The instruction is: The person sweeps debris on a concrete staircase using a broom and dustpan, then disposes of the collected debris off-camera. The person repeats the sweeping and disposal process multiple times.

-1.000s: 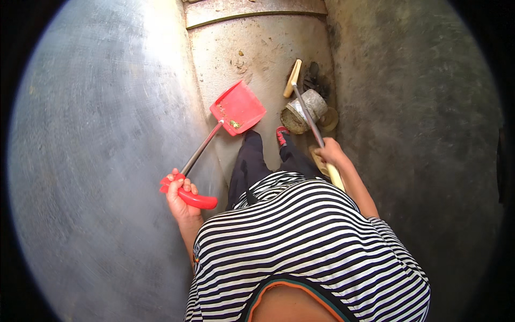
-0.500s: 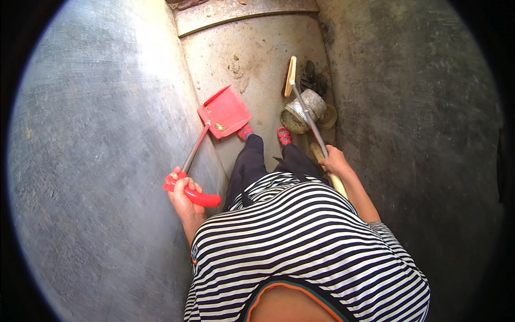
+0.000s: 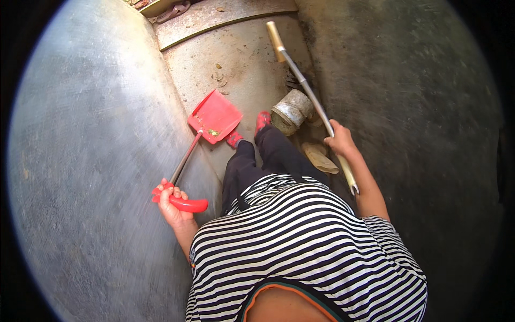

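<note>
My left hand is closed around the red grip of a long-handled dustpan. Its red pan is at floor level beside my left foot, with some green and yellowish bits inside near the handle joint. In my right hand is the metal shaft of a broom, gripped toward its cream-coloured lower end. The broom's pale head points away from me over the far right of the floor, above floor level as far as I can judge.
A dirty grey bucket lies tipped by my right foot, with a dark object partly hidden behind the broom. Nearer sits a yellowish plastic piece. Leaf litter dots the floor. Walls stand close on both sides; a raised sill crosses the far end.
My right hand has raised the broom and swung its head farther away and left. The dustpan has shifted slightly left in view, still in my left hand. My right foot has moved forward.
</note>
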Motion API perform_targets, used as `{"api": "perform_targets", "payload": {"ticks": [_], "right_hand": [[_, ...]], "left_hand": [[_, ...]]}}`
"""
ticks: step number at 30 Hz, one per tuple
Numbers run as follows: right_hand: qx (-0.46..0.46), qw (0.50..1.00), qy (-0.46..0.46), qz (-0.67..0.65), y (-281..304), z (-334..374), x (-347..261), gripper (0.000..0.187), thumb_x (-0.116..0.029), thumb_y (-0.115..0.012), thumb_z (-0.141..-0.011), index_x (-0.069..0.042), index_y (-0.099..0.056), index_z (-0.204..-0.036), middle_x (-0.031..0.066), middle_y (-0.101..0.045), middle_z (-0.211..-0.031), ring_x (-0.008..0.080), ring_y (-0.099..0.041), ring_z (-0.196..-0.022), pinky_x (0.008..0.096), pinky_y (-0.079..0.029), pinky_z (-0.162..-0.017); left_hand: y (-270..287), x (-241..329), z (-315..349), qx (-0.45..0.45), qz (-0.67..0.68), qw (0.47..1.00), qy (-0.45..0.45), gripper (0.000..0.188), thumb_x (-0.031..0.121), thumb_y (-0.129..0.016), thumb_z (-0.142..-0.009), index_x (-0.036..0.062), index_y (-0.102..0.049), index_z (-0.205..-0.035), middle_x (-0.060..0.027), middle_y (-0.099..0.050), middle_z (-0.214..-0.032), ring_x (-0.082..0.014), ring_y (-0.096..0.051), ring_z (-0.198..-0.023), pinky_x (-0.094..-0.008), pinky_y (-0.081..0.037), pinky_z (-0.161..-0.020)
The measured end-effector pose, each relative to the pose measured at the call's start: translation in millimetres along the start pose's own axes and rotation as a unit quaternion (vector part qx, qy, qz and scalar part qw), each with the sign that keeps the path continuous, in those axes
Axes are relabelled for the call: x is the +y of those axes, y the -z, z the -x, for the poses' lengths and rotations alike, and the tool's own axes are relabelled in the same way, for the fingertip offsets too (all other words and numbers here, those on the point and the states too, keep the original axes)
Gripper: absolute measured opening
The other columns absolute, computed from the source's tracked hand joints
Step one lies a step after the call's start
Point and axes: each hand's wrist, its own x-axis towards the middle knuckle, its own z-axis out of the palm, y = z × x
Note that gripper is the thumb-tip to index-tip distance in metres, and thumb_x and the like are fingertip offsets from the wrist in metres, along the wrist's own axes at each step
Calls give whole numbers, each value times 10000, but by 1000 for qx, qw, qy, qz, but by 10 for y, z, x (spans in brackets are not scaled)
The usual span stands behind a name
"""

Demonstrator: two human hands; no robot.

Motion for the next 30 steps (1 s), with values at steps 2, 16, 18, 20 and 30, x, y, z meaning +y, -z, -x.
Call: {"api": "perform_targets", "payload": {"ticks": [2, 16, 18, 20, 30], "right_hand": [[33, 995, -29, 94, 20, -357, 268, 337, -45, -583, -676, 41, -476, -985, 288, -576, -889, 430, -555, -873, 470, -446, -753], [-151, 948, -89, -267, 1405, -1489, 989, 443, -20, -638, -690, -16, -507, -1113, 66, -529, -602, 131, -490, -405, 301, -404, -349], [-107, 973, -96, -183, 1508, -1368, 1047, 521, -37, -647, -678, -24, -476, -1170, 100, -569, -651, 161, -532, -436, 313, -426, -372], [-77, 980, -125, -133, 1528, -1296, 1047, 535, -53, -656, -663, -7, -468, -1162, 158, -604, -736, 223, -584, -493, 336, -456, -407], [-165, 872, -224, -404, 1332, -1322, 1721, 135, -57, -559, -779, -71, -427, -804, -12, -395, -535, 55, -376, -353, 231, -318, -282]], "left_hand": [[-73, -29, 26, -3, -2, 1000, 0, 208, -61, -502, -712, 103, -479, -839, -48, -553, -965, -121, -463, -486, -264, -427, -390], [-1596, -594, 248, 57, -38, 997, -28, 203, -52, -517, -702, 106, -485, -825, -57, -570, -906, -128, -459, -478, -265, -420, -398], [-1760, -633, 192, 59, -44, 997, -25, 205, -51, -517, -700, 107, -483, -825, -57, -569, -900, -127, -457, -477, -263, -419, -399], [-1879, -685, 177, 65, -56, 996, -29, 206, -50, -517, -700, 108, -481, -827, -54, -568, -896, -124, -455, -477, -260, -418, -399], [-2194, -918, -51, 35, -49, 998, -6, 191, -35, -520, -716, 114, -472, -825, -59, -570, -911, -119, -457, -491, -249, -406, -401]]}}
